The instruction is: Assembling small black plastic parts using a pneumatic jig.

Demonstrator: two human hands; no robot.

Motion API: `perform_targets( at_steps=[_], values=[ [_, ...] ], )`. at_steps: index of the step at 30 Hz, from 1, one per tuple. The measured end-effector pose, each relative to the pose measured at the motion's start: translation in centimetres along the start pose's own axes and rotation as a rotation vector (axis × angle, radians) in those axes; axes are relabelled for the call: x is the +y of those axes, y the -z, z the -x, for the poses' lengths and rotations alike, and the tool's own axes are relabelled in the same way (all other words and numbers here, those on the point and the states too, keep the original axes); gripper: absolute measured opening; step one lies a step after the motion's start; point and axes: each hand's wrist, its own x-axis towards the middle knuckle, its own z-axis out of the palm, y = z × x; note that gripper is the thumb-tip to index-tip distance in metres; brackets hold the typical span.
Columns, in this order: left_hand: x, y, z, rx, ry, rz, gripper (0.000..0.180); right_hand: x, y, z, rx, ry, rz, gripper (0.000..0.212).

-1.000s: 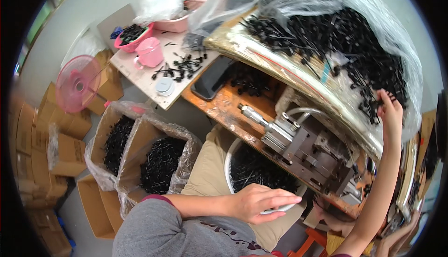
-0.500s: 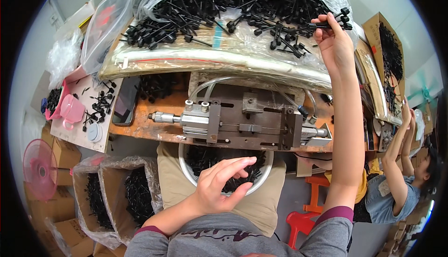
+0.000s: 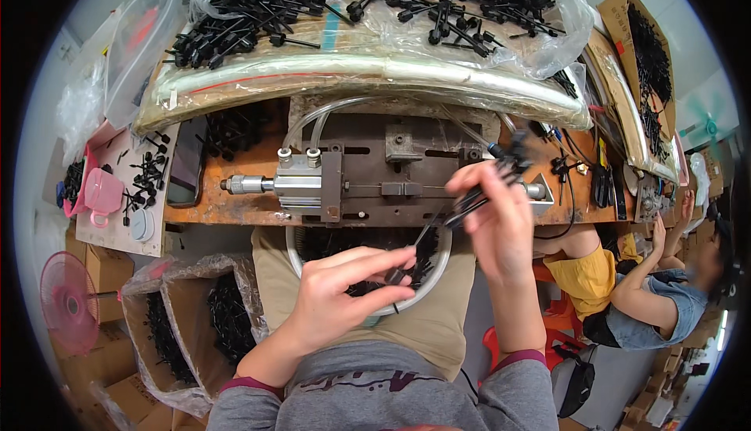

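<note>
My left hand (image 3: 332, 284) is over the bowl in my lap, its thumb and fingers pinching the knobbed end of a black thin-stemmed part (image 3: 397, 276). The stem slants up toward my right hand (image 3: 504, 224). That hand, somewhat smeared by motion, grips a bunch of black stemmed parts (image 3: 514, 157) in front of the machine's right end. A metal clamping fixture (image 3: 400, 188) with a silver cylinder (image 3: 299, 190) lies just beyond both hands. More black parts fill the white-rimmed round bowl (image 3: 444, 271), partly hidden by my left hand.
A plastic-lined carton (image 3: 375, 79) piled with black parts stands behind the fixture. Plastic-lined boxes (image 3: 180, 329) of parts sit at lower left, near a pink fan (image 3: 70, 302). Cables and pliers (image 3: 601, 184) lie at right. A co-worker (image 3: 649, 298) sits beyond them.
My right hand has come down from the carton with the black parts to the fixture's front. My left hand, empty before, now pinches one part. The view has shifted slightly.
</note>
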Motion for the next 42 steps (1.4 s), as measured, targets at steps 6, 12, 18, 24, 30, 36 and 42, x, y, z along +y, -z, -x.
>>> perform_targets(
  at_steps=[6, 12, 18, 24, 30, 36, 42],
  values=[
    [-2.3, -1.6, -1.1, 0.157, -0.209, -0.488, 0.025, -0.8, 0.3, 1.8, 0.154, 0.309, 0.362, 0.015],
    [-4.2, -2.1, -2.1, 0.129, -0.411, -0.894, 0.027, 0.3, 0.8, 3.2, 0.216, 0.423, 0.511, 0.015],
    [-2.9, -1.9, -3.5, 0.035, -0.373, -1.077, 0.027, 1.0, 0.7, 4.0, 0.212, 0.509, 0.667, 0.019],
    [-3.1, -2.0, -3.7, 0.016, -0.351, -1.069, 0.027, 1.5, 1.3, 3.5, 0.192, 0.976, 1.182, 0.037],
    [-2.4, -1.5, -3.8, 0.040, -0.328, -0.910, 0.030, 1.8, 2.2, 3.6, 0.006, 1.107, 1.356, 0.038],
    [0.0, -1.2, -1.7, -0.064, -0.277, -0.250, 0.037, 2.9, 1.7, 3.3, -0.055, 1.193, 1.429, 0.036],
    [-0.6, -1.1, -1.6, 0.105, -0.328, -0.499, 0.032, 3.2, 2.0, 2.5, 0.040, 1.104, 1.323, 0.036]
  ],
)
